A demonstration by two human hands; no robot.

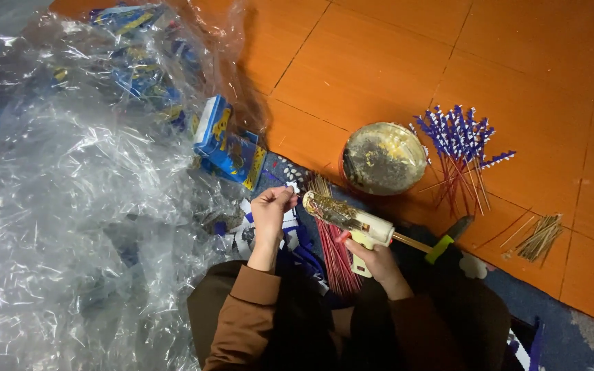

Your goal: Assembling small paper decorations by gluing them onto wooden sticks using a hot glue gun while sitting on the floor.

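Head view: the right hand [372, 257] grips a glue gun [348, 220] by its handle, nozzle pointing left. The left hand [271, 209] is closed in a pinch on a small white-blue paper piece [292, 187], just at the gun's tip. Step in hand, I judge: gluing a paper flag; next move needs a steady tip and a stick from the red sticks [335, 257] lying under the gun. Count: 1 gun, 1 round metal lid [383, 158] just above-right of the gun, 1 bunch of finished flag sticks [458, 148] further right, approx. a dozen or more. Plastic wrap [70, 206] lies left of the gun, on an orange floor [517, 62].
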